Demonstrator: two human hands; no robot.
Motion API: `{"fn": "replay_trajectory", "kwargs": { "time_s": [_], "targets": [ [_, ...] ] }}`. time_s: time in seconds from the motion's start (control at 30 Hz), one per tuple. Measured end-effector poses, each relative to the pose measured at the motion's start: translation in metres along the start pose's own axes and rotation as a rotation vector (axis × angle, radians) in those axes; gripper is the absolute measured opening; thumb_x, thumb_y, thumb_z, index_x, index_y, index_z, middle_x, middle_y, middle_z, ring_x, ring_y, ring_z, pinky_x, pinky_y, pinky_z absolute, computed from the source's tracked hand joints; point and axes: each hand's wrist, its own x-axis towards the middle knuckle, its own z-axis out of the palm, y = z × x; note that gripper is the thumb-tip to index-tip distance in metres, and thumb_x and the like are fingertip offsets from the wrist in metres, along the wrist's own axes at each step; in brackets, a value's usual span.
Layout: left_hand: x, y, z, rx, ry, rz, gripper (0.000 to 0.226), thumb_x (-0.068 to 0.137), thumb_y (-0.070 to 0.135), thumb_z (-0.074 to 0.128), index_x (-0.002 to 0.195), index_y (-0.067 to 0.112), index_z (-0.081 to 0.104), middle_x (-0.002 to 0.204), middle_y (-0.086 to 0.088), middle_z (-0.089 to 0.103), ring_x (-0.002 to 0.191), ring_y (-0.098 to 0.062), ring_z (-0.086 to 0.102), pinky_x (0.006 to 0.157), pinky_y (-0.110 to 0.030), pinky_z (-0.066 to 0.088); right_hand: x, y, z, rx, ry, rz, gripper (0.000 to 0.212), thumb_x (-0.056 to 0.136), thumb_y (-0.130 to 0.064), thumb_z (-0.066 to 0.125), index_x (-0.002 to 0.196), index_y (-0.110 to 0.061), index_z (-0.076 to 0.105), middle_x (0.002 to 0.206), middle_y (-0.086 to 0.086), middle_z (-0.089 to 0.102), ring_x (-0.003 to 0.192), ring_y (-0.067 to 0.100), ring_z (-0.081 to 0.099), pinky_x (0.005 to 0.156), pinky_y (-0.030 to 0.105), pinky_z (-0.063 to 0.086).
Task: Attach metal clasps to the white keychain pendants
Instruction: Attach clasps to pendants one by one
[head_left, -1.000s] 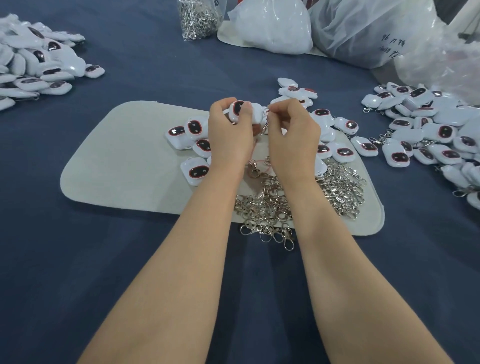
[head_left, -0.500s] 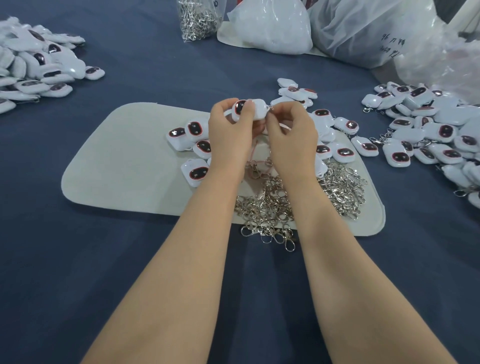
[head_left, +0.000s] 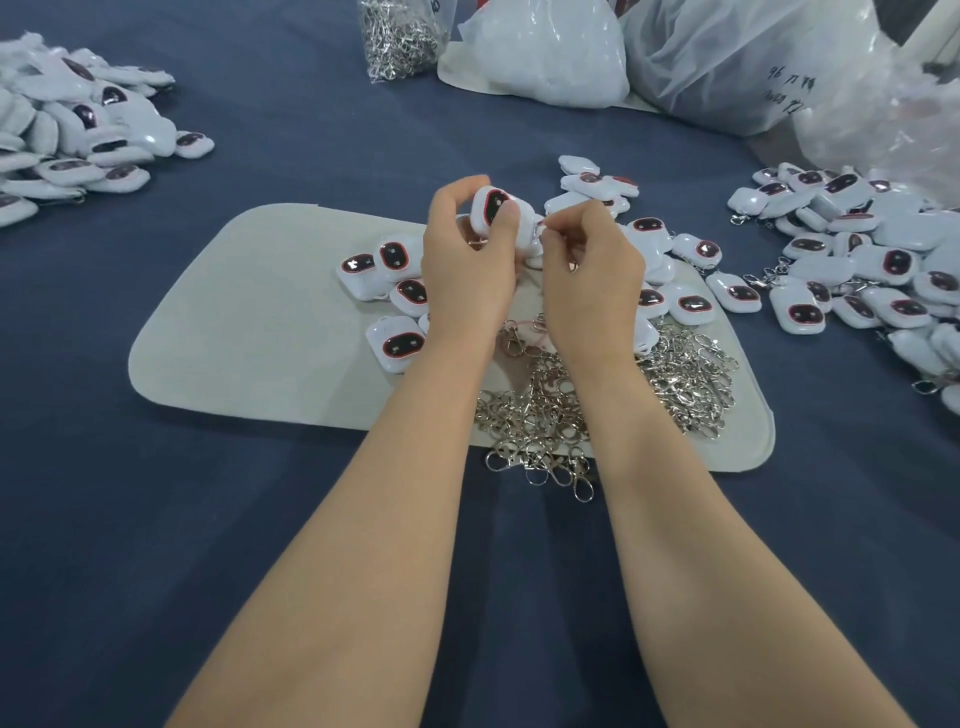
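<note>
Blue-clothed desk (head_left: 208, 545), pale mat (head_left: 260, 338) at centre. Left hand (head_left: 467, 270) grips one pendant (head_left: 491, 208) above the mat's 12 o'clock edge, thumb on its dark face. Right hand (head_left: 592, 280) pinches a clasp (head_left: 540, 234) at the pendant's 3 o'clock side; clasp mostly hidden. Loose clasps (head_left: 685, 379) heaped at the mat's 5 o'clock. Pendant looks light, rigid, glossy, likely slippery: best held across the flat faces, attachment end exposed. Clasp small, stiff, probably springy: fingertip pinch at the ring.
</note>
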Motion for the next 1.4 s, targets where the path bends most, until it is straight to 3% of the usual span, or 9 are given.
{"fn": "replay_trajectory", "kwargs": {
  "time_s": [0.07,0.2,0.3,0.37,0.5,0.83,1.1,1.3,1.4],
  "targets": [
    [-0.0005,-0.0002,0.0007,0.045,-0.018,0.076,0.021,0.092,0.012,0.057,0.109,0.024,0.053,0.096,0.011,0.060,0.084,-0.015,0.061,0.084,-0.038,0.054,-0.0005,0.0015,0.0006,-0.019,-0.020,0.001,0.010,0.089,-0.004,0.052,0.089,-0.006,0.063,0.079,-0.002,0.061,0.075,0.013,0.055,0.070,0.019,0.040],
    [-0.0008,-0.0008,0.0008,0.095,-0.013,0.161,0.026,0.093,0.009,0.054,0.118,0.016,0.056,0.103,0.019,0.054,0.092,0.003,0.055,0.084,-0.013,0.047,-0.0026,0.0013,0.0018,0.001,-0.058,0.001,0.010,0.090,-0.003,0.053,0.090,-0.005,0.062,0.079,-0.002,0.061,0.076,0.014,0.056,0.070,0.017,0.042],
    [0.0001,-0.0010,0.0008,0.074,0.007,0.128,0.023,0.094,0.011,0.053,0.115,0.020,0.054,0.110,0.008,0.056,0.101,-0.012,0.058,0.092,-0.028,0.050,-0.0030,-0.0005,0.0023,0.021,-0.071,-0.001,0.010,0.090,-0.004,0.053,0.093,-0.008,0.062,0.080,-0.007,0.060,0.073,0.005,0.055,0.068,0.006,0.039],
    [0.0013,-0.0004,0.0011,0.002,0.031,0.029,0.020,0.094,0.013,0.055,0.112,0.020,0.053,0.109,-0.003,0.061,0.090,-0.020,0.064,0.083,-0.033,0.055,-0.0026,-0.0013,0.0026,0.068,-0.066,0.030,0.013,0.089,-0.004,0.054,0.097,-0.011,0.061,0.080,-0.014,0.058,0.072,-0.005,0.054,0.068,0.003,0.039],
    [0.0038,-0.0012,0.0008,-0.213,0.070,-0.154,0.020,0.092,0.014,0.059,0.110,0.012,0.053,0.072,-0.001,0.063,0.049,-0.005,0.059,0.056,-0.018,0.052,-0.0008,-0.0012,0.0029,0.101,-0.084,0.081,0.012,0.089,-0.007,0.055,0.098,-0.014,0.059,0.080,-0.018,0.055,0.074,-0.010,0.053,0.070,0.004,0.041],
    [0.0044,-0.0012,0.0036,-0.311,0.059,-0.228,0.027,0.091,0.011,0.061,0.114,-0.001,0.053,0.060,0.001,0.061,0.045,-0.004,0.060,0.053,-0.018,0.053,0.0003,-0.0045,0.0014,0.115,-0.032,0.103,0.008,0.090,-0.008,0.056,0.093,-0.014,0.060,0.080,-0.013,0.058,0.078,0.001,0.054,0.079,0.016,0.047],
    [0.0030,-0.0003,0.0059,-0.314,0.049,-0.241,0.030,0.092,0.010,0.060,0.117,-0.005,0.053,0.059,0.001,0.060,0.044,-0.005,0.058,0.051,-0.018,0.052,0.0002,-0.0064,0.0015,0.146,0.084,0.030,0.010,0.089,-0.001,0.053,0.094,-0.009,0.057,0.080,-0.012,0.056,0.071,-0.007,0.053,0.071,0.005,0.039],
    [0.0000,0.0012,0.0033,-0.175,0.031,-0.123,0.018,0.093,0.010,0.057,0.109,0.016,0.054,0.100,-0.008,0.061,0.068,-0.014,0.061,0.058,-0.020,0.053,-0.0001,-0.0023,0.0005,0.036,0.039,-0.020,0.012,0.089,-0.003,0.053,0.092,-0.006,0.064,0.080,-0.004,0.061,0.074,0.010,0.054,0.072,0.015,0.042],
    [0.0004,0.0007,0.0025,-0.063,0.006,0.006,0.021,0.093,0.011,0.055,0.111,0.022,0.054,0.116,-0.005,0.062,0.095,-0.022,0.063,0.086,-0.037,0.055,-0.0004,-0.0019,0.0003,0.009,0.014,-0.019,0.012,0.088,-0.003,0.053,0.090,-0.007,0.064,0.078,-0.003,0.061,0.075,0.014,0.056,0.072,0.020,0.042]
  ]
}}
